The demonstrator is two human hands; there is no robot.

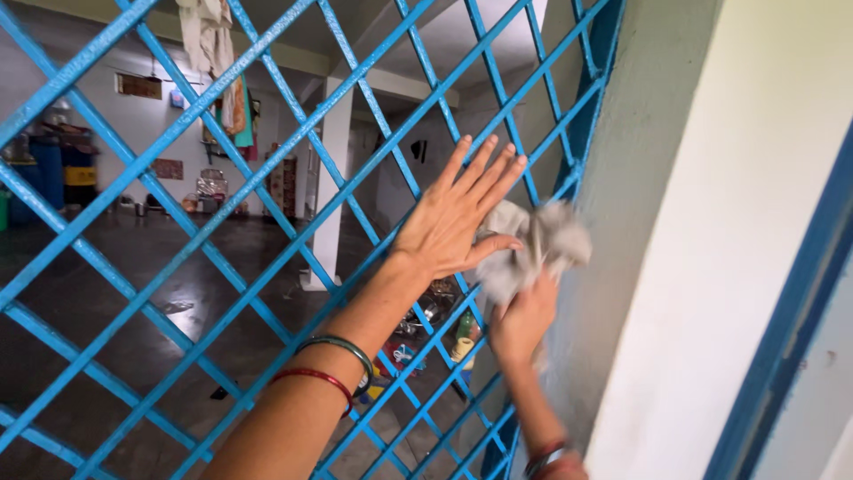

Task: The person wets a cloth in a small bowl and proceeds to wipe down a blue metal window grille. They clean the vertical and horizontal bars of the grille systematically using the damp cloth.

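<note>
Left hand point(458, 222) lies flat, fingers spread, against the blue lattice grille point(222, 231); right hand point(524, 320) clutches a grey rag point(542, 249) near the grille's wall-side edge.

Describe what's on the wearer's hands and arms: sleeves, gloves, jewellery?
Both hands are bare, with no gloves, and no sleeves show on either forearm. The left hand has two thin bangles at the wrist: a dark green bangle and a red bangle. The right hand has red and silvery bangles at its wrist, partly cut off at the bottom edge. No rings are visible.

Both hands lie on the grille point(222, 222), the cloth point(542, 249) right of them, beside the wall point(657, 222).
</note>
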